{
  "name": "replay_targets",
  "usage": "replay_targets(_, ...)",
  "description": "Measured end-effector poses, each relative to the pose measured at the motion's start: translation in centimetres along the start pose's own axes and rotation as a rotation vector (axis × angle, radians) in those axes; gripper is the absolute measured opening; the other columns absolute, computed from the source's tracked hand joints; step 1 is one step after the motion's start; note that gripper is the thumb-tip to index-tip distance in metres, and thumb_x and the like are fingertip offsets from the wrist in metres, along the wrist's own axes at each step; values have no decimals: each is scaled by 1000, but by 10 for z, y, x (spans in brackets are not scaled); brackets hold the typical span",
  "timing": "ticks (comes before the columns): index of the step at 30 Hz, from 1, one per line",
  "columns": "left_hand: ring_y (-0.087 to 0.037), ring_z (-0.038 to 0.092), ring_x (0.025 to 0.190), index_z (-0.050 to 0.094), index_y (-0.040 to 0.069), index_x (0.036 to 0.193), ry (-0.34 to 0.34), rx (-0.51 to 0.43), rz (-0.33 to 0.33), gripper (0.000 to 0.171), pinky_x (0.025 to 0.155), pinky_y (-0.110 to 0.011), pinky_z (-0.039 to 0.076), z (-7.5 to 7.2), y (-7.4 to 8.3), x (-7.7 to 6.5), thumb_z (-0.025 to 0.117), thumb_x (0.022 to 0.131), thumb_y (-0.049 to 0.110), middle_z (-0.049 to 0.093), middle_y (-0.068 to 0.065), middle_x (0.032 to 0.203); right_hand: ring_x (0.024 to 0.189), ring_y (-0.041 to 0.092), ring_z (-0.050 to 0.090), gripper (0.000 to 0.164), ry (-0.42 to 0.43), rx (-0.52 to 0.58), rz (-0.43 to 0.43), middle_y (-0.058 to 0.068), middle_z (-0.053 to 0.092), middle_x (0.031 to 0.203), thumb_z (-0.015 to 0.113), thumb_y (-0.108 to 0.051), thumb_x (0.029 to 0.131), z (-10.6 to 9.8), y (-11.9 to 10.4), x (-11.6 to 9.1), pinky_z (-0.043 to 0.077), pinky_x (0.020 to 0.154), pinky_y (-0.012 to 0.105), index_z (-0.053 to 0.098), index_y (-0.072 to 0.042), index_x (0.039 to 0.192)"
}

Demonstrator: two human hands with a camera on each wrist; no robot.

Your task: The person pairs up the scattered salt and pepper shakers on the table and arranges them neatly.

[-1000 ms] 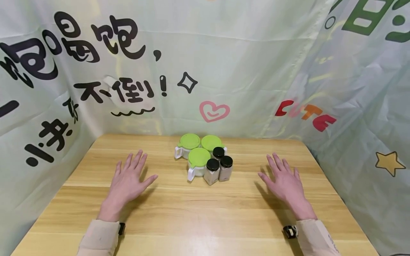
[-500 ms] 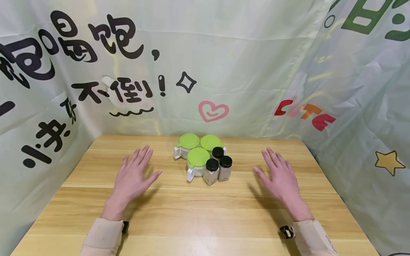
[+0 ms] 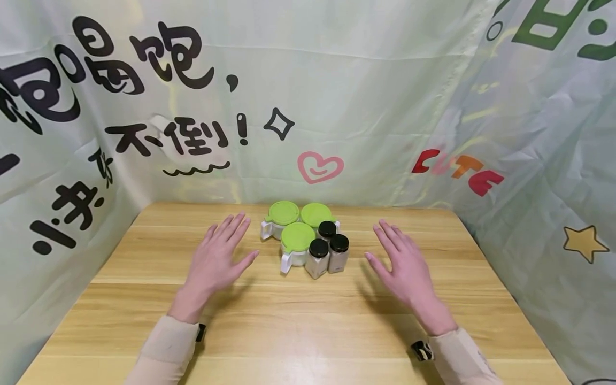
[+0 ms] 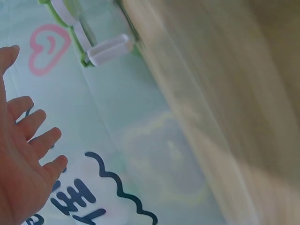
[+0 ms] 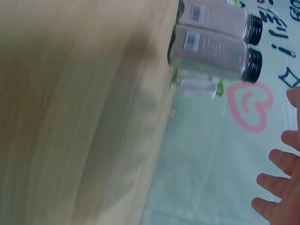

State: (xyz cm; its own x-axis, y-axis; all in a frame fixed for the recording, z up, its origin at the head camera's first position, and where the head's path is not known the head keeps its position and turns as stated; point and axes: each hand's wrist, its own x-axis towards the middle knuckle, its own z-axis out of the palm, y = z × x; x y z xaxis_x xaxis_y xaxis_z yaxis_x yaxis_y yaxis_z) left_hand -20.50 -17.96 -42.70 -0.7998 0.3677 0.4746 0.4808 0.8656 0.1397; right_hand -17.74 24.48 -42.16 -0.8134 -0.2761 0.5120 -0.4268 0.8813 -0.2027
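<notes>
My left hand [image 3: 215, 262] is held over the table left of a cluster of jars, fingers spread and holding nothing. On the other side my right hand [image 3: 401, 267] hovers the same way, palm down. The cluster has a front green-lidded jar [image 3: 298, 238] with a white handle, a back left green-lidded jar [image 3: 283, 213] and a back right one [image 3: 316, 214]. Beside them stand three black-capped shaker jars, the front one [image 3: 317, 259], a right one [image 3: 339, 254] and a rear one [image 3: 327, 230]. The right wrist view shows labels on two glass shaker jars [image 5: 208, 51].
The wooden table [image 3: 308, 331] carries the cluster near its back edge. Behind it and at both sides hangs a pale printed cloth [image 3: 375, 107] with dark lettering and a pink heart [image 3: 320, 167]. A dark cable [image 3: 599, 381] shows at the lower right corner.
Both hands have moved inward toward the jars, the left one to the right and the right one to the left. The jars stand where they stood.
</notes>
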Motion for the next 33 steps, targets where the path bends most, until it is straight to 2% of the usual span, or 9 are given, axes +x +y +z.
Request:
replay_targets(9,-37,38,150,42,11,159,-33,-8,108,78,125,-59,24,8,17,15,61,98,54,37,-9,167,145,42,44,65,43,16,-128,14,48,159,66,-39,99,7,-21,5,33,120,61,51,-7,153)
replay_targets(13,-36,40,150,43,12,159,-45,-16,159,76,125,-59,25,12,24,21,63,98,52,38,-9,166,144,42,45,62,48,20,-180,15,49,158,61,-43,102,9,-30,7,33,120,61,54,-5,151)
replay_targets(18,-33,36,152,42,13,160,-107,-30,216,74,127,-54,21,16,32,29,63,100,50,34,-6,168,142,42,49,58,60,32,-253,16,52,155,54,-45,106,14,-40,12,35,119,60,57,-5,148)
replay_targets(21,-33,36,152,42,13,160,-141,-27,262,71,128,-52,22,18,36,33,62,102,48,34,-6,168,141,41,50,54,53,29,-288,15,54,154,59,-38,105,18,-46,15,36,119,60,57,-6,149)
replay_targets(25,-34,39,151,43,12,160,-155,-18,326,67,125,-54,28,25,39,38,60,104,44,37,-6,167,141,40,50,52,33,19,-326,12,52,156,64,-30,102,24,-52,19,38,118,59,57,-8,149)
replay_targets(30,-34,40,150,44,12,159,-172,-32,377,63,124,-54,31,31,40,44,59,105,39,39,-6,166,141,38,50,48,30,16,-386,11,52,156,65,-23,102,32,-60,25,40,118,58,60,-6,146)
replay_targets(33,-34,40,150,45,11,158,-187,-46,400,61,124,-54,32,33,41,47,59,106,38,40,-7,165,140,36,53,47,40,6,-424,12,56,152,71,-16,97,37,-64,29,41,118,55,63,-4,142)
